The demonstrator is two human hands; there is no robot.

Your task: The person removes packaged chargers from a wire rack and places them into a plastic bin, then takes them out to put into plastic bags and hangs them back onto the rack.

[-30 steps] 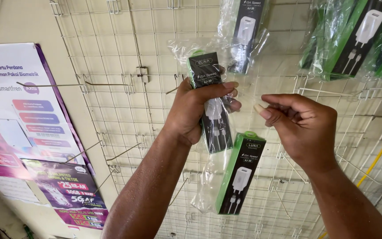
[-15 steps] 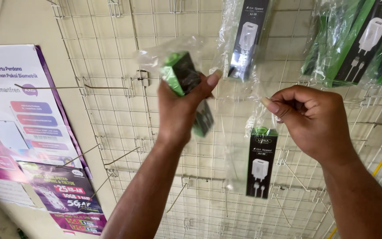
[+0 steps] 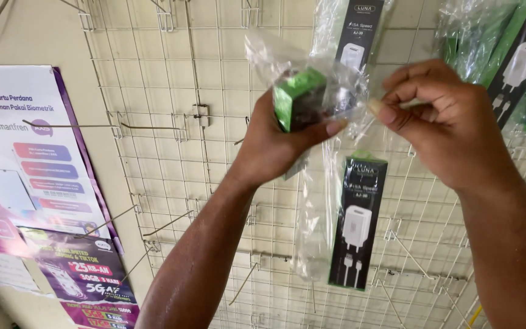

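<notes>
The left hand (image 3: 275, 143) is raised in front of a white wire grid panel (image 3: 171, 73) on the wall and is clenched around a green-and-black charger box (image 3: 299, 100) that sits inside a clear plastic bag (image 3: 275, 58); the thumb lies across the front of the box and the bag's loose top stands up above the fingers. The right hand (image 3: 445, 128) is just beside it, its thumb and forefinger pinched together on a fold of clear plastic at the bag's edge, the other fingers curled in. Below the two hands, a second charger pack (image 3: 357, 222), black with a green top and a picture of a white plug and cable, hangs upright in its own long clear sleeve against the grid. Another black pack (image 3: 357, 30) hangs higher up behind the held box, and more green and black packs (image 3: 506, 55) crowd the upper right corner. Bare metal hooks (image 3: 74, 126) stick out of the grid to the left. Further left, a purple and white poster (image 3: 31, 183) is fixed to the beige wall.
</notes>
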